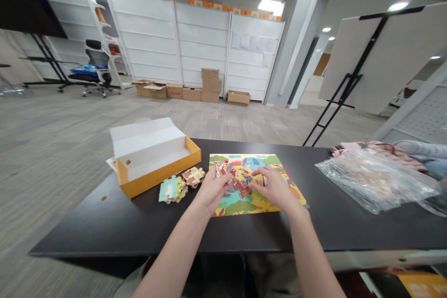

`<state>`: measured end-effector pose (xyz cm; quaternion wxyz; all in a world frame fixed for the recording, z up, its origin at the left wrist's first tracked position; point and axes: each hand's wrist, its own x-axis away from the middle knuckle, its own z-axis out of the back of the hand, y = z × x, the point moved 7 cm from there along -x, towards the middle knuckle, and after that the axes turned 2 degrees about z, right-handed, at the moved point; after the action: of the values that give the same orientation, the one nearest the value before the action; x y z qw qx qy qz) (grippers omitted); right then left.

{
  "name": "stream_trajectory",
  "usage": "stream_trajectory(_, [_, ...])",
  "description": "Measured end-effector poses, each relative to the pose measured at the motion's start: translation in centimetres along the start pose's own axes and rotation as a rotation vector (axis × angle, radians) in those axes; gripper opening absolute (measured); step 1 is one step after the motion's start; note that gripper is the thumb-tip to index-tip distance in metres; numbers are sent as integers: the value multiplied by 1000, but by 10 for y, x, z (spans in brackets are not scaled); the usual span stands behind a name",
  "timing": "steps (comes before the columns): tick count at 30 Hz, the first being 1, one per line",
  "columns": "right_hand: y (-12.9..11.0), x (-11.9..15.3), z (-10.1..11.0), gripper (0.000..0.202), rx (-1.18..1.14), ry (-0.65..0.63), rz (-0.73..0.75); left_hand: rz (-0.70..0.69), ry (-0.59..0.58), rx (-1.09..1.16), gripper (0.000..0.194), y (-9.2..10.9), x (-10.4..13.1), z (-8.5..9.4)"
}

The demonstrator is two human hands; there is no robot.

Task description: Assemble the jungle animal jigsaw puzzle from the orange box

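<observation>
A colourful picture board (256, 202) with animals lies flat on the black table. My left hand (212, 188) is over its left side, fingers closed around several puzzle pieces (223, 171). Over the right part of the board is my right hand (274, 188), its thumb and fingers curved apart; whether a small piece is between them is hard to tell against the printed picture. Two small piles of puzzle pieces sit left of the board, one pale green (171, 189) and one brown and cream (193, 176).
An open yellow box (160, 172) with a white lid stands at the table's left. Clear plastic bags (373, 179) and folded cloth (394, 153) lie on the right. The black table's (139, 233) front edge runs beneath my forearms.
</observation>
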<state>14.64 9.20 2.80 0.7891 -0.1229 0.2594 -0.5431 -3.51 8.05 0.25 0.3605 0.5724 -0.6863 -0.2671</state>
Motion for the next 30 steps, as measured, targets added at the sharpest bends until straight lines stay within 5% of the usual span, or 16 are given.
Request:
stream_trajectory(4, [-7, 17, -12, 78, 1, -221, 53, -33, 5, 28, 28, 8, 2, 2])
stream_trajectory(7, [-10, 24, -20, 90, 16, -289, 38, -39, -17, 33, 29, 12, 5, 1])
stream_trajectory(16, [-9, 22, -22, 84, 67, -279, 10, -31, -17, 24, 35, 8, 5, -1])
stream_trajectory(23, [-34, 11, -31, 31, 48, -202, 132, -19, 60, 94, 28, 0, -2, 5])
stream_trajectory(30, [-23, 5, -27, 21, 44, -141, 114, -8, 99, 118, 26, -5, -6, 8])
